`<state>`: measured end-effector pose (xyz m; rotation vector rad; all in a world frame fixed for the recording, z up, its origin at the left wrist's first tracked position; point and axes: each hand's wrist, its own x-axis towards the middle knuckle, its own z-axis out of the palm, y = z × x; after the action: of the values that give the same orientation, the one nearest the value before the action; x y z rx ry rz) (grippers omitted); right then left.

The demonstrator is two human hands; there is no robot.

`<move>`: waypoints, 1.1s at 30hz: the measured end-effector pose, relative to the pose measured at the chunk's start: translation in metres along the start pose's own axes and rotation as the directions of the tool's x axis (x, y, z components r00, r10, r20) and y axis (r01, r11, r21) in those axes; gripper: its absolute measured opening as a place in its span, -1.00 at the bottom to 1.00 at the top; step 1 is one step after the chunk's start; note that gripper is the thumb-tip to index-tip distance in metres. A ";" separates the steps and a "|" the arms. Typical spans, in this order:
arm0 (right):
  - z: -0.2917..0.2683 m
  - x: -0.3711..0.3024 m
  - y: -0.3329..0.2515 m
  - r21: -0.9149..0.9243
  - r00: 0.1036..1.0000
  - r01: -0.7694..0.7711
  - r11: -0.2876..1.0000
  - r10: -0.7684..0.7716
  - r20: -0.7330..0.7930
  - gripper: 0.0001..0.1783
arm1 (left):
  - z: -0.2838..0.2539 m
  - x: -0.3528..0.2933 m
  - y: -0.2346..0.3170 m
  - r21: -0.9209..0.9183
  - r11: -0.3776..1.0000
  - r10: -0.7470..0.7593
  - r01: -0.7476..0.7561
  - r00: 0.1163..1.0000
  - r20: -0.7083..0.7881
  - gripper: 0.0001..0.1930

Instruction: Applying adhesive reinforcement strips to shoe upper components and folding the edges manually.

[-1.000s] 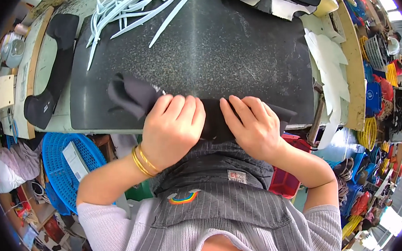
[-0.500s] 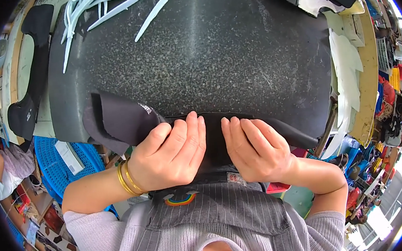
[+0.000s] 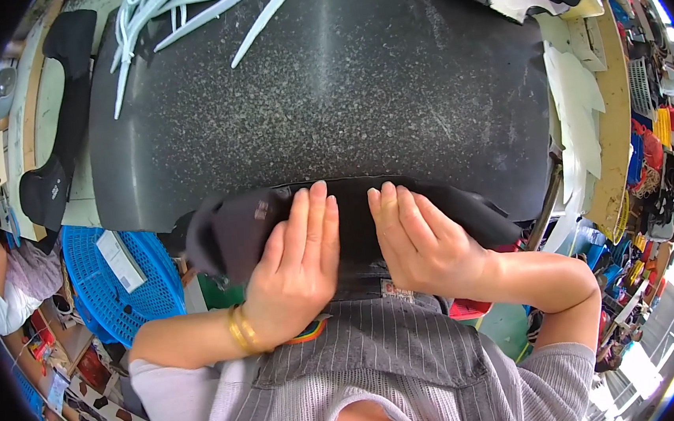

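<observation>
Hands [image 3: 297, 257] straightened along cloth [image 3: 356, 221] edge; wide mat [image 3: 320, 101] beyond.

No legible text. Blurred pale print [image 3: 261, 210] on the black fabric piece [image 3: 232, 233]; tiny light marking [image 3: 55, 189] on the black cutout [image 3: 67, 97] at left; apron [image 3: 371, 338] label [image 3: 397, 289] unreadable.

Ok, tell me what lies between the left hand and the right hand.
The head view shows part of the black fabric piece between the left hand and the right hand, with nothing visible lying on it there.
</observation>
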<state>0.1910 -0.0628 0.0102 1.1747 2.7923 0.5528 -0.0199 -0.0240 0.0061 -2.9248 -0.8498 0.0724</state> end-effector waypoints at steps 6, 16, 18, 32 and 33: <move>-0.010 -0.014 0.034 0.350 0.987 -0.140 0.926 0.159 -0.025 -0.54 | 0.006 0.025 -0.031 -0.273 0.896 0.276 -0.351 0.921 -0.276 -0.63; -0.002 -0.089 -0.027 0.142 0.816 -0.045 0.989 0.119 -0.566 -0.62 | 0.009 0.045 0.012 -0.463 0.854 0.065 -0.236 0.932 -0.355 -0.70; 0.008 -0.073 -0.033 0.301 0.815 0.151 0.942 0.054 -0.577 -0.65 | 0.015 0.048 0.021 -0.482 0.859 -0.017 -0.174 0.931 -0.365 -0.64; 0.026 -0.067 -0.012 0.559 0.868 -0.356 0.749 0.486 -0.099 -0.45 | 0.021 0.057 0.025 -0.431 0.864 0.060 -0.261 0.902 -0.427 -0.83; 0.023 -0.069 -0.012 0.584 0.845 -0.370 0.722 0.523 -0.111 -0.43 | 0.017 0.058 0.027 -0.484 0.837 0.058 -0.256 0.920 -0.387 -0.81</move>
<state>0.2359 -0.1119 -0.0214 2.0827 2.9797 -0.1205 0.0428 -0.0144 -0.0146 -3.3298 -0.6358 -0.7896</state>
